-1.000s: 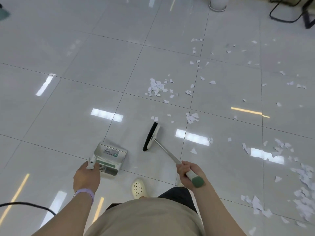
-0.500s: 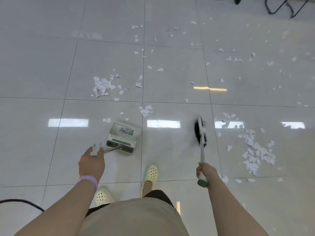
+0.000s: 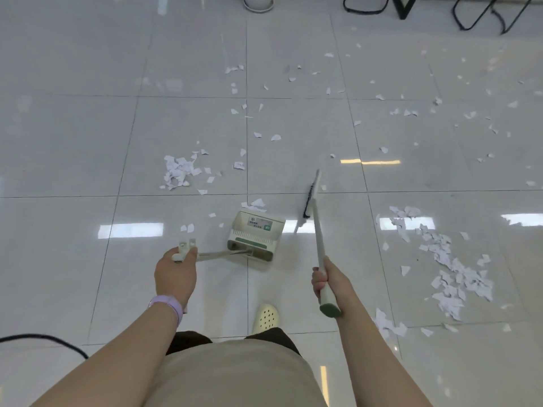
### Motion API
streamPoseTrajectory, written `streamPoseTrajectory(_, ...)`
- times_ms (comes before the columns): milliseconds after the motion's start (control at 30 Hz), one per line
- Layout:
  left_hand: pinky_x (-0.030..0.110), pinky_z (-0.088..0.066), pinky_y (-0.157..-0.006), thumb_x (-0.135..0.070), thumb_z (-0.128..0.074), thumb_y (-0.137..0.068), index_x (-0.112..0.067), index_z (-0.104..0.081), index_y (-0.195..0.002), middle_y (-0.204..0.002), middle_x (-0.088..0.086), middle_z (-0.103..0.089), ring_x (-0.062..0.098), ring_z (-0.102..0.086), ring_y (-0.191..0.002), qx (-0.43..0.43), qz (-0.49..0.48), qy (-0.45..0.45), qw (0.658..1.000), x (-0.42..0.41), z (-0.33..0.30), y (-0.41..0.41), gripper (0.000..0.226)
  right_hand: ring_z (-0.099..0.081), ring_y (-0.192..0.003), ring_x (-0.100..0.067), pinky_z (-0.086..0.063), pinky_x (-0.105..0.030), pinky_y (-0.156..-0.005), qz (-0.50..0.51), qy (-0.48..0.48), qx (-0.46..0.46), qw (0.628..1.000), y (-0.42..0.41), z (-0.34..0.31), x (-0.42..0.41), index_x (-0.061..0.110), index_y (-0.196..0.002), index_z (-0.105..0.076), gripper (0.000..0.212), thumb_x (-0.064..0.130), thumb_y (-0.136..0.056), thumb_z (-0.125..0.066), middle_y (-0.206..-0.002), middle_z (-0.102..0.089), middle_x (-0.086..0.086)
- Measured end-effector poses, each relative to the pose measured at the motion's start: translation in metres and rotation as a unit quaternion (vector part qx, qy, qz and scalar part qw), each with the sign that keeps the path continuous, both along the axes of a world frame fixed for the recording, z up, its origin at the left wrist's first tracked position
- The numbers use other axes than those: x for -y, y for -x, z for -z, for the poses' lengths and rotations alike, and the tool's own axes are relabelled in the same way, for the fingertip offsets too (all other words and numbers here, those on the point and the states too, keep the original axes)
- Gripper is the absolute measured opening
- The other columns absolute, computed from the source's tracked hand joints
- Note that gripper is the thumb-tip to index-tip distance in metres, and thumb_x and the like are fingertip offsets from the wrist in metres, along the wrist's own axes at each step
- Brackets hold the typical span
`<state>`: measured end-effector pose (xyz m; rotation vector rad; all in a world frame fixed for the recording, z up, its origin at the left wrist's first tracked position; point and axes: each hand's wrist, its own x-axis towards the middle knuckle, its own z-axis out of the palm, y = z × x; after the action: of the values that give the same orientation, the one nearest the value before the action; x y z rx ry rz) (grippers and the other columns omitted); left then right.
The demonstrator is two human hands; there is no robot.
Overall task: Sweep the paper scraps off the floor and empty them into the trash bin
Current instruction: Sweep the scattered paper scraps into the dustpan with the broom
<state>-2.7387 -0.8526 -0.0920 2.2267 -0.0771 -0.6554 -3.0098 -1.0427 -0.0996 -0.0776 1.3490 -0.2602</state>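
Observation:
White paper scraps lie all over the glossy tiled floor: one heap [image 3: 177, 171] ahead on the left, a larger spread [image 3: 446, 259] on the right, and loose bits further off. My left hand [image 3: 175, 273] grips the top of the handle of a white dustpan [image 3: 255, 235], which stands on the floor in front of me. My right hand [image 3: 326, 279] grips the white handle of a broom [image 3: 311, 198] near its green end cap. The broom's black bristle head points away from me, just right of the dustpan. At the far top edge stands the base of a white bin [image 3: 258, 2].
A black cable [image 3: 44, 339] curves across the floor at the lower left. Black metal chair legs [image 3: 411, 7] stand at the far top right. My cream perforated shoe [image 3: 265, 317] is on the tile between my arms.
The view has shifted, so the scraps and dustpan sit further right in frame. The broom head has swung left, away from the right-hand spread, to just beside the dustpan.

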Motion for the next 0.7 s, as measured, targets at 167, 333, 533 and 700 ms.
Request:
streamPoseTrajectory(167,0.046,-0.056,-0.070,-0.040,-0.065,-0.095,-0.017,-0.065,-0.080,-0.076,0.009,-0.063,0.029,-0.059,-0.069,0.000,-0.118,-0.021,0.993,-0.053,-0.006,-0.046,0.028,-0.041,-0.036,-0.007,-0.037,-0.015,-0.032,-0.071,-0.081,0.079,0.991,-0.102,-0.010,-0.037,0.008,-0.086,-0.050,0.034,0.038,-0.098,-0.055,-0.060,-0.043,0.001)
streamPoseTrajectory(333,0.041,-0.051,-0.067,-0.039,-0.066,-0.095,-0.010,-0.065,-0.081,-0.071,0.012,-0.058,0.031,-0.054,-0.065,-0.002,-0.212,-0.047,0.976,-0.140,-0.009,-0.120,0.032,-0.047,-0.039,-0.011,-0.043,-0.021,-0.033,-0.172,-0.172,0.142,0.960,-0.209,-0.003,-0.082,0.007,-0.086,-0.051,0.024,0.025,-0.093,-0.065,-0.064,-0.047,-0.002)
streamPoseTrajectory(533,0.048,-0.056,-0.077,-0.043,-0.065,-0.094,-0.013,-0.069,-0.091,-0.077,0.015,-0.065,0.038,-0.061,-0.072,0.022,-0.255,-0.100,0.961,-0.237,-0.012,-0.204,0.031,-0.043,-0.035,-0.010,-0.041,-0.018,-0.033,-0.253,-0.236,0.155,0.925,-0.339,0.009,-0.155,0.008,-0.083,-0.045,0.020,0.013,-0.093,-0.061,-0.058,-0.042,-0.001)
streamPoseTrajectory(700,0.041,-0.049,-0.075,-0.042,-0.058,-0.099,-0.025,-0.065,-0.095,-0.078,0.005,-0.064,0.035,-0.059,-0.078,0.032,-0.160,-0.178,0.970,-0.273,-0.016,-0.242,0.018,-0.043,-0.034,-0.009,-0.042,-0.018,-0.032,-0.253,-0.266,0.150,0.918,-0.394,0.019,-0.202,0.006,-0.079,-0.048,0.038,0.029,-0.083,-0.078,-0.064,-0.041,0.003)
